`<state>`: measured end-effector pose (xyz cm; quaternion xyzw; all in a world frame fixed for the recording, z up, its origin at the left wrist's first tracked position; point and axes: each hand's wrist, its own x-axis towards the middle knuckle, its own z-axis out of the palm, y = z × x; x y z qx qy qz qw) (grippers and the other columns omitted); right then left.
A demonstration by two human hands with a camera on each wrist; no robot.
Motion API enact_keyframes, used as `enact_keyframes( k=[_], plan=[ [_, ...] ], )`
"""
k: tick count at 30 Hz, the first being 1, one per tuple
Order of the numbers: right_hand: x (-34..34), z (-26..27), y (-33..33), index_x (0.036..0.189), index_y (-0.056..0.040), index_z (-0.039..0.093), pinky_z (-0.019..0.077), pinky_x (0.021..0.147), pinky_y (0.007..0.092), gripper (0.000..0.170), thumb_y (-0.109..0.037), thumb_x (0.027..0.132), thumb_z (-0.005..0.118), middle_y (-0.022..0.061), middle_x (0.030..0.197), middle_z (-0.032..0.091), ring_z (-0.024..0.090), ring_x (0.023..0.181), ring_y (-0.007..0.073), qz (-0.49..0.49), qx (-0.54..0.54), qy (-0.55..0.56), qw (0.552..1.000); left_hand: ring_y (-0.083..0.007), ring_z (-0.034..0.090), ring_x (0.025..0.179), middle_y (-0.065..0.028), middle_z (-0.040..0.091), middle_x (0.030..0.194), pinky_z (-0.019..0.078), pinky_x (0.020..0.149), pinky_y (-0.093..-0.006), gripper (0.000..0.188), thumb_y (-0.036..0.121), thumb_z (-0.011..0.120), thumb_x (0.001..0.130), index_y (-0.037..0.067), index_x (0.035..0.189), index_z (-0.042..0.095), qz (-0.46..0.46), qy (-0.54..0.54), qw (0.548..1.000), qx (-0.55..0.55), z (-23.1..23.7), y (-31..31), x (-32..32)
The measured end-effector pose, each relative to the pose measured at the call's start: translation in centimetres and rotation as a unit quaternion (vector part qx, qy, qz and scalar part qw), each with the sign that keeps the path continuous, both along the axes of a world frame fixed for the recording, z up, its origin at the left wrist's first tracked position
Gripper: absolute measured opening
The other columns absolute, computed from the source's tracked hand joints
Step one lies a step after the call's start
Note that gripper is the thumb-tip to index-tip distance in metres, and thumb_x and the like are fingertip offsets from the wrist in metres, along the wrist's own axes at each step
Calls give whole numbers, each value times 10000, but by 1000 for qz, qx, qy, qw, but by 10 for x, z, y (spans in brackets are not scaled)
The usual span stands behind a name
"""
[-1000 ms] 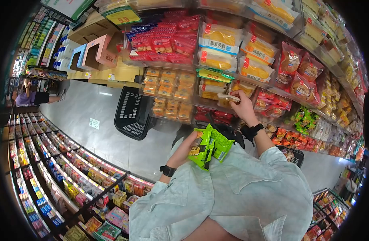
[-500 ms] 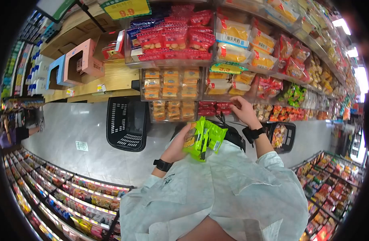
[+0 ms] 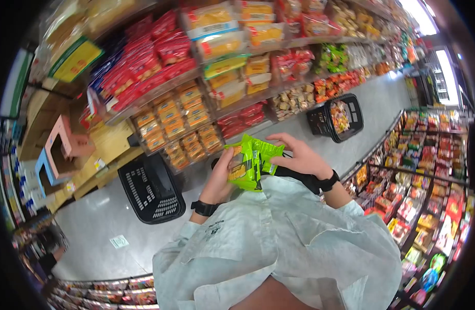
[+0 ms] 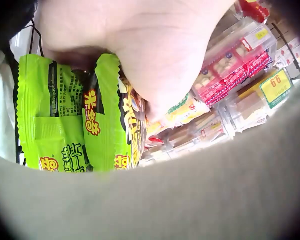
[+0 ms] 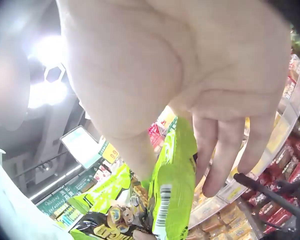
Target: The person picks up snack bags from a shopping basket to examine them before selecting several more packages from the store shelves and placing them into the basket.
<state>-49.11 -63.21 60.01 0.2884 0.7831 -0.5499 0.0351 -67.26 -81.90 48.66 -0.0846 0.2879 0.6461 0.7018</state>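
Two green snack packets [image 3: 244,166] are held side by side in front of the shirt. My left hand [image 3: 221,173] grips them from the left side, its thumb across the front of one. The left wrist view shows the crimped ends and printed faces of both packets [image 4: 101,117]. At the right edge of the packets is my right hand [image 3: 301,154], its fingers mostly straight. In the right wrist view, a packet with a barcode [image 5: 171,185] lies between the right thumb and the extended fingers [image 5: 224,155].
A shelf of packaged bread and cakes [image 3: 216,23] runs ahead, with trays of small orange-wrapped cakes [image 3: 170,121]. One black basket [image 3: 150,190] stands on the floor at left. Another black basket [image 3: 355,116], with wrapped goods inside, is at right. More snack racks [image 3: 423,206] line the right side.
My right hand has come away from a wrapped item on the shelf, back to the green packets. The view has turned right. The left hand keeps its grip.
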Motion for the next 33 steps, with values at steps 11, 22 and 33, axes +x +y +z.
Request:
enact_keyframes(
  k=[11, 22, 33],
  plan=[
    [111, -16, 35, 1226, -47, 711, 546, 987, 371, 393, -75, 846, 806, 110, 1162, 760, 726, 1085, 272, -66, 65, 61, 994, -180, 717, 1094, -51, 713, 1223, 595, 950, -373, 334, 388, 531, 1124, 129, 1327, 590, 20, 36, 998, -52, -13, 14, 106],
    [309, -43, 71, 1072, -108, 718, 454, 1132, 435, 357, 73, 767, 758, 114, 1420, 606, 557, 1346, 343, -207, 165, 211, 941, -257, 677, 961, -173, 609, 1338, 578, 818, -417, 729, 580, 416, 1090, 96, 1634, 363, -149, 133, 979, 50, 53, 108, 257],
    [398, -32, 83, 1122, -126, 739, 394, 1212, 468, 370, 3, 783, 814, 119, 1526, 533, 449, 1479, 370, -360, 153, 171, 904, -181, 663, 1104, -107, 611, 1438, 558, 947, -354, 626, 446, 374, 1135, 54, 1623, 371, -268, 146, 950, 68, 75, 224, 329]
  ],
)
